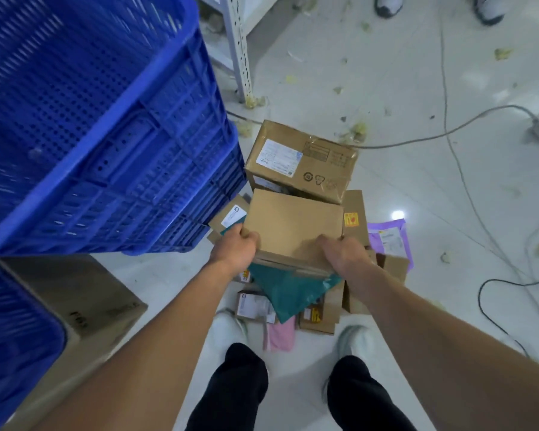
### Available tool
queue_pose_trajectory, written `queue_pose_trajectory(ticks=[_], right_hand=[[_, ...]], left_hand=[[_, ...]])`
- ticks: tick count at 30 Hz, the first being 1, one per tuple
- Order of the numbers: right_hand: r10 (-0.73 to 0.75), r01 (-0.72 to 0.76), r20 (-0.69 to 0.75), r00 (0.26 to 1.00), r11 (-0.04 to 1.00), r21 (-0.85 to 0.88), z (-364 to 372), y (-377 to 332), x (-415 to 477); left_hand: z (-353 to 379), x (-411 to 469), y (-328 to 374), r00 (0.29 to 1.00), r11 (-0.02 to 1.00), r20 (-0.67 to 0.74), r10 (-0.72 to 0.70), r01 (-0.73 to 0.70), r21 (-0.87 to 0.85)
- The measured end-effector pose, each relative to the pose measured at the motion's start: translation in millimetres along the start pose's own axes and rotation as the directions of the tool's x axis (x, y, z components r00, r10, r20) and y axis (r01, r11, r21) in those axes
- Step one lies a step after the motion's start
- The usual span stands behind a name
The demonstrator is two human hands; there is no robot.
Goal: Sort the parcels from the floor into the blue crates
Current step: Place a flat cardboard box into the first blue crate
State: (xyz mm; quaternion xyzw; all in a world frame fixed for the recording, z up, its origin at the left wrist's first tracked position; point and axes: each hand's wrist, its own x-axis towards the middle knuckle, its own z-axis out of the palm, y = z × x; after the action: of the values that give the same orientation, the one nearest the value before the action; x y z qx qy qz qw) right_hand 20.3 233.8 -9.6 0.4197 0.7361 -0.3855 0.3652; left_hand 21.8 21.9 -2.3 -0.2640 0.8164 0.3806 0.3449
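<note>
Both hands, left [235, 248] and right [344, 253], grip a flat cardboard parcel [293, 223] by its near corners; it looks stiff and light.

A flat brown box [293, 222] is in the middle of the frame. The left hand [235, 248] and the right hand [344, 253] hold its near corners. A green bag [290, 290] sticks out from under it. Just above sits a big taped box [305, 160] with a white label. A purple bag [389, 237] lies on the floor at the right, and a pink bag [280, 335] lies lower down. Tall blue crates [106, 135] fill the upper left.
</note>
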Motion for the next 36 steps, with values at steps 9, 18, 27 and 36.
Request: queue_pose_trajectory(ticks=[9, 18, 27, 36], right_hand=[[-0.289, 0.299, 0.079, 0.954, 0.927, -0.225, -83, -27, -155], [-0.570, 0.595, 0.201, 0.797, 0.799, -0.092, -157, -28, -306], [-0.741, 0.813, 0.364, 0.564, 0.575, -0.091, -148, -44, -404], [-0.809, 0.924, 0.451, 0.377, 0.362, -0.123, -31, -56, -500]], left_hand=[[-59, -171, 43, 0.989, 0.977, -0.144, -0.005, -0.026, -0.212], [-109, -357, 86, 0.946, 0.871, -0.323, -0.031, -0.133, -0.474], [-137, -491, 46, 0.905, 0.622, -0.364, -0.219, -0.158, -0.767], [-200, -550, -64, 0.809, 0.582, -0.524, -0.266, -0.298, -0.756]])
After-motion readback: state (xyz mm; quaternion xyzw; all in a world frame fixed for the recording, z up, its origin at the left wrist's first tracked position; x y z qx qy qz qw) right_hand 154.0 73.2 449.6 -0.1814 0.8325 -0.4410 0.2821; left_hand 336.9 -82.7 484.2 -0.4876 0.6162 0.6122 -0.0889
